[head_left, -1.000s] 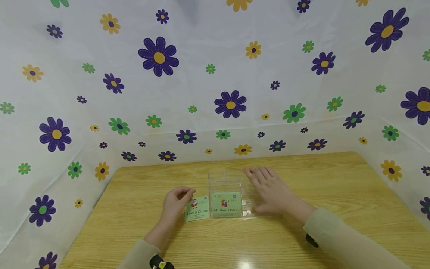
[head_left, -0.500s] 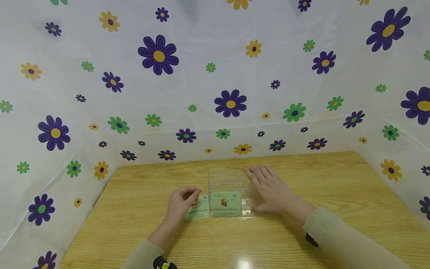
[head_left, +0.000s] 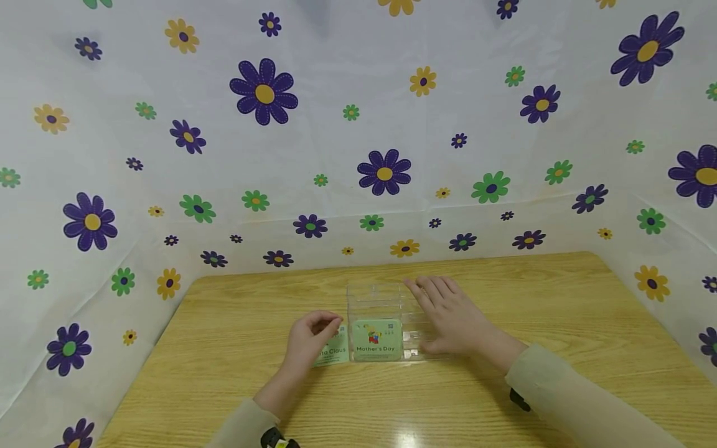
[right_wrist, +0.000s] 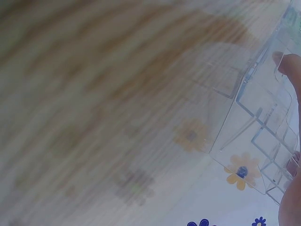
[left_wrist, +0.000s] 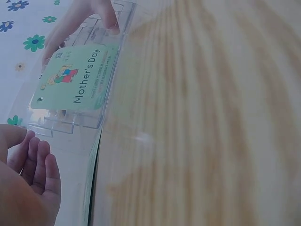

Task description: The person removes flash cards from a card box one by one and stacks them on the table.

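A clear plastic compartment box (head_left: 374,308) lies on the table. One of its compartments holds a green card (head_left: 378,341) lettered "Mother's Day". Left of the box lies a green "Santa Claus" card (head_left: 334,356), its upper part hidden by my left hand (head_left: 305,342). That hand hovers over the card with loosely curled fingers. Its thumb and fingertips come close together by the box's left edge, with nothing visible between them. My right hand (head_left: 450,320) rests across the right part of the box. The thumb touches the near side (right_wrist: 280,61), and the fingers stretch to the far side.
The box stands on a wood-grain table (head_left: 235,323). A white cloth (head_left: 325,149) printed with purple, yellow and green flowers rises behind the table and along both sides.
My left hand has slid a little to the right, from the Santa Claus card's upper left corner toward the box, covering more of the card. The right hand, box and cards stay put.
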The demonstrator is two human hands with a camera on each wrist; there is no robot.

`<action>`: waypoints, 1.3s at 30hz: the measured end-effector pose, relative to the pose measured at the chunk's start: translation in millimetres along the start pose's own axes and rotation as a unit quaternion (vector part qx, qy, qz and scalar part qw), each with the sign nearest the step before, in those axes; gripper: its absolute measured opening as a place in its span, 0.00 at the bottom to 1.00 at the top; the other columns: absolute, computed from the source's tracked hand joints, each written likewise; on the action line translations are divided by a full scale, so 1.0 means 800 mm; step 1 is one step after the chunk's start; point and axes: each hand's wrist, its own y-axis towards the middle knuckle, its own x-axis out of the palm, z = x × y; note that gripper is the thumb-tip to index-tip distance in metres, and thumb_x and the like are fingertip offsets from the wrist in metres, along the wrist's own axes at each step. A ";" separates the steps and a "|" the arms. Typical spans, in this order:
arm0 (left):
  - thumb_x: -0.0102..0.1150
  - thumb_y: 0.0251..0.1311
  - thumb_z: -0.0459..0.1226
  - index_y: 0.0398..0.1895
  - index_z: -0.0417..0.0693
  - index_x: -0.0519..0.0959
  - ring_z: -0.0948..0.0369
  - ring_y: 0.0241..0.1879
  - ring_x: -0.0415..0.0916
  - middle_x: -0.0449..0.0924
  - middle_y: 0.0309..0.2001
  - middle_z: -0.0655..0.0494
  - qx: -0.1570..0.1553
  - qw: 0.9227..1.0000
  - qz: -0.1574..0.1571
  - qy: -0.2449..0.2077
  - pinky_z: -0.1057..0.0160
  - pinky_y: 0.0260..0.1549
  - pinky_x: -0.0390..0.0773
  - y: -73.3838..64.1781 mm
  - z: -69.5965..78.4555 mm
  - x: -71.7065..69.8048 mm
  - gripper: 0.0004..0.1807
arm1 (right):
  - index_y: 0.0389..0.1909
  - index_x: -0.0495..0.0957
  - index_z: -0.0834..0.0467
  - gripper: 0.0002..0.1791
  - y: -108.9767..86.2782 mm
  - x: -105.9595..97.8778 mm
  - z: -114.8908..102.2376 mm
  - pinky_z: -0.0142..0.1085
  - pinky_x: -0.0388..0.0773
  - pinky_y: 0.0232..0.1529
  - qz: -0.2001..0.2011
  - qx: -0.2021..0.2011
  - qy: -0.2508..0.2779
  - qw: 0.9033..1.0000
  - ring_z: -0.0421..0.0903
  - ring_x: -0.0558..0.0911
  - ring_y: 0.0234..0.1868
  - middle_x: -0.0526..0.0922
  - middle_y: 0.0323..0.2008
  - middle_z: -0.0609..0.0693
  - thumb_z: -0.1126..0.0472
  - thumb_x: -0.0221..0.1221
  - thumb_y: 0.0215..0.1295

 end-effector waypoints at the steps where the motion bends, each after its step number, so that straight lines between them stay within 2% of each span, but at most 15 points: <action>1: 0.66 0.71 0.29 0.45 0.32 0.86 0.69 0.34 0.81 0.89 0.45 0.38 0.001 1.000 0.000 -0.001 0.73 0.38 0.83 0.000 0.001 0.001 0.07 | 0.84 0.51 0.62 0.69 0.000 0.000 0.000 0.52 0.68 0.76 -0.003 0.001 -0.001 1.000 0.55 0.69 0.72 0.69 0.73 0.60 0.27 0.70 0.50; 6: 0.66 0.69 0.27 0.44 0.31 0.86 0.72 0.34 0.81 0.88 0.44 0.38 0.004 1.000 -0.003 -0.008 0.75 0.39 0.82 -0.001 0.002 0.006 0.06 | 0.84 0.51 0.62 0.69 0.000 0.001 0.000 0.52 0.68 0.76 -0.006 0.002 -0.004 1.000 0.55 0.69 0.72 0.69 0.73 0.59 0.27 0.69 0.51; 14: 0.67 0.70 0.29 0.45 0.33 0.87 0.68 0.36 0.82 0.89 0.45 0.39 0.004 1.000 -0.012 -0.013 0.74 0.40 0.83 -0.002 0.002 0.010 0.07 | 0.84 0.51 0.62 0.70 0.000 0.000 0.000 0.52 0.67 0.76 -0.006 0.002 -0.003 1.000 0.55 0.69 0.72 0.69 0.74 0.60 0.26 0.69 0.51; 39: 0.67 0.69 0.29 0.44 0.34 0.87 0.69 0.36 0.81 0.89 0.44 0.41 0.001 1.000 -0.010 -0.004 0.75 0.39 0.82 -0.002 0.001 0.017 0.06 | 0.84 0.51 0.62 0.69 0.000 -0.002 0.000 0.52 0.67 0.76 -0.015 0.006 0.000 1.000 0.56 0.69 0.73 0.69 0.74 0.60 0.26 0.68 0.52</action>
